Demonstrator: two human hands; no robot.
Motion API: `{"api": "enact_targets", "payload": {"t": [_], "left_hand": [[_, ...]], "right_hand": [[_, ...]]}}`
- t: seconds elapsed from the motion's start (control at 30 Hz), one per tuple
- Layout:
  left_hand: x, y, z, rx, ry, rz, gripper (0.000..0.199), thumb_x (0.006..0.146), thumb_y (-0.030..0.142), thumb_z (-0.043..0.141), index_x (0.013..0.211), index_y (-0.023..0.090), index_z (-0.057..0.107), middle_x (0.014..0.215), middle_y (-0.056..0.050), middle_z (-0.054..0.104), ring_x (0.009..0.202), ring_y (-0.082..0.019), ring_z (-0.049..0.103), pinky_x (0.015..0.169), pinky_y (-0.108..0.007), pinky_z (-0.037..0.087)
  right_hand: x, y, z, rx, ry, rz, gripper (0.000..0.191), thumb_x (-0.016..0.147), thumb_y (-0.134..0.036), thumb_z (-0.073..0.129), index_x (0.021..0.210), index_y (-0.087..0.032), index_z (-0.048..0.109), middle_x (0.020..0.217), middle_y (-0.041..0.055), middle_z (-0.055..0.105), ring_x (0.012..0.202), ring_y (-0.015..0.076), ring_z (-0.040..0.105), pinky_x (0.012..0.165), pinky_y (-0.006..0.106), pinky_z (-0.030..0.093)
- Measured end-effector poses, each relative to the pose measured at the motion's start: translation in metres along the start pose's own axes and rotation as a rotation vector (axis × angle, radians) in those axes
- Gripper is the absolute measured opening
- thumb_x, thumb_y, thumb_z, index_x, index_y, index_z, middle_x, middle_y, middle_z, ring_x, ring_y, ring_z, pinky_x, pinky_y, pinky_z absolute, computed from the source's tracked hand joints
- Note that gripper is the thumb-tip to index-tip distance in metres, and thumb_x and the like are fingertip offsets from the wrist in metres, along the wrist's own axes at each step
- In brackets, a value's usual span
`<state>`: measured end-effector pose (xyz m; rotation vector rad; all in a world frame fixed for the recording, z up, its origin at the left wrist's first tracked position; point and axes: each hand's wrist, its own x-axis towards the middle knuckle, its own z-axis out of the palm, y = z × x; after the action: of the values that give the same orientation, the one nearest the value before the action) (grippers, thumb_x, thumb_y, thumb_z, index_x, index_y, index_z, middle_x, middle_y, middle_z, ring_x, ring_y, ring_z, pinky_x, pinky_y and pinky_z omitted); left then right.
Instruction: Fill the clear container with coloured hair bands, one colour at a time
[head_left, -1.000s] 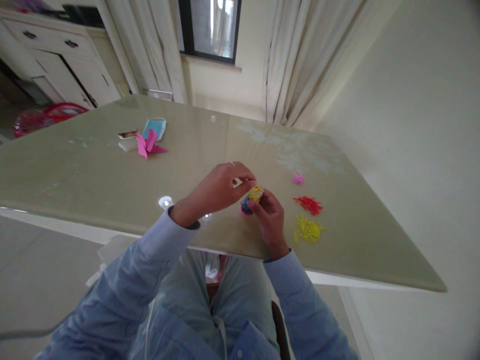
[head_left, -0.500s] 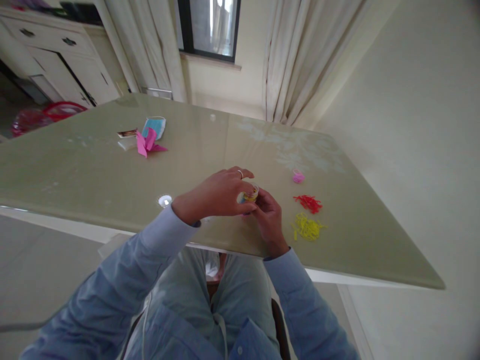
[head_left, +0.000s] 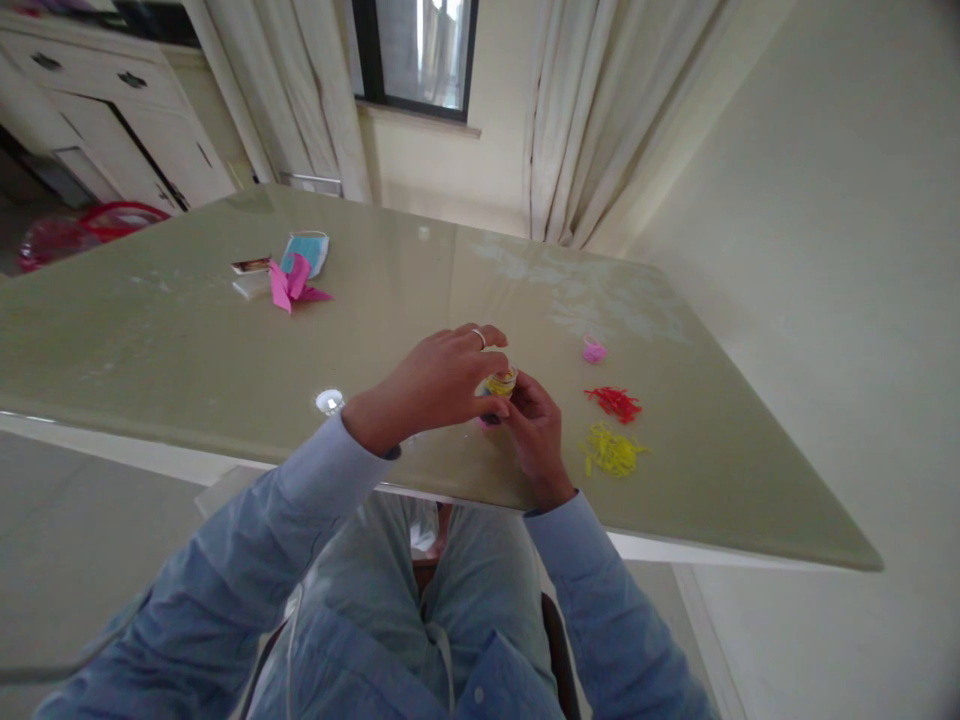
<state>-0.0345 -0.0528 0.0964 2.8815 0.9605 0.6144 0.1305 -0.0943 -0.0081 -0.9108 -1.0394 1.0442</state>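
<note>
A small clear jar [head_left: 500, 384] with yellow strips inside is between my hands, above the table near its front edge. My right hand [head_left: 536, 420] has its fingers closed round the jar's right side. From the left, my left hand [head_left: 442, 380], with a ring on one finger, reaches over; its thumb and index finger pinch at the jar's side and mouth. The left fingers partly cover the jar, whose lower part looks dark and pinkish. To the right of my hands lie a loose heap of yellow strips [head_left: 613, 451], a heap of red strips [head_left: 615, 403] and a small pink bundle [head_left: 593, 349].
On the glossy table [head_left: 390, 300], a pink folded paper shape [head_left: 295, 283] lies by a blue face mask [head_left: 307, 252] at the back left. A shiny round piece [head_left: 330, 401] is beside my left wrist. A wall stands to the right.
My left index finger has shifted at the jar's mouth, and more of the yellow strips inside shows. My right hand stays on the jar. The view has moved slightly.
</note>
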Motion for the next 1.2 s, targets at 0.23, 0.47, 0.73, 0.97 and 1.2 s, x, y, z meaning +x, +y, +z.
{"api": "enact_targets", "payload": {"t": [0.23, 0.47, 0.73, 0.97, 1.2], "left_hand": [[0.0, -0.003, 0.002, -0.062, 0.015, 0.062, 0.02, 0.087, 0.032, 0.073, 0.105, 0.023, 0.073, 0.124, -0.008, 0.067, 0.113, -0.024, 0.065, 0.098, -0.037, 0.052], [-0.001, -0.001, -0.002, 0.054, 0.021, 0.05, 0.027, 0.087, 0.04, 0.072, 0.103, 0.018, 0.072, 0.12, -0.012, 0.069, 0.113, -0.028, 0.065, 0.096, -0.041, 0.053], [0.003, 0.0, -0.004, 0.088, -0.103, 0.057, 0.029, 0.088, 0.049, 0.068, 0.098, 0.024, 0.08, 0.128, -0.013, 0.068, 0.122, -0.031, 0.062, 0.102, -0.044, 0.049], [0.005, 0.0, -0.005, 0.062, -0.17, 0.045, 0.032, 0.086, 0.055, 0.069, 0.099, 0.027, 0.08, 0.134, -0.012, 0.066, 0.124, -0.031, 0.061, 0.102, -0.043, 0.048], [0.005, -0.003, -0.009, 0.031, -0.078, 0.058, 0.029, 0.087, 0.044, 0.07, 0.103, 0.021, 0.077, 0.133, -0.012, 0.067, 0.123, -0.029, 0.061, 0.106, -0.043, 0.047]], "right_hand": [[0.0, 0.001, -0.002, -0.018, -0.01, -0.022, 0.04, 0.072, -0.036, 0.085, 0.108, -0.024, 0.074, 0.099, 0.0036, 0.076, 0.082, 0.0169, 0.067, 0.068, 0.029, 0.058], [-0.001, 0.0, -0.002, -0.026, -0.019, -0.017, 0.042, 0.073, -0.039, 0.085, 0.111, -0.024, 0.073, 0.104, 0.0046, 0.075, 0.085, 0.0179, 0.068, 0.071, 0.031, 0.059], [-0.004, 0.003, -0.003, -0.052, -0.023, -0.008, 0.048, 0.069, -0.039, 0.086, 0.113, -0.024, 0.073, 0.107, 0.0062, 0.076, 0.089, 0.0202, 0.069, 0.066, 0.03, 0.06], [-0.004, 0.004, -0.004, -0.064, -0.028, -0.005, 0.05, 0.069, -0.041, 0.086, 0.114, -0.024, 0.073, 0.109, 0.0063, 0.076, 0.092, 0.0221, 0.07, 0.068, 0.032, 0.061], [-0.002, 0.005, -0.005, -0.085, -0.009, -0.044, 0.045, 0.073, -0.041, 0.085, 0.113, -0.024, 0.073, 0.107, 0.0061, 0.076, 0.091, 0.0199, 0.069, 0.079, 0.034, 0.058]]}}
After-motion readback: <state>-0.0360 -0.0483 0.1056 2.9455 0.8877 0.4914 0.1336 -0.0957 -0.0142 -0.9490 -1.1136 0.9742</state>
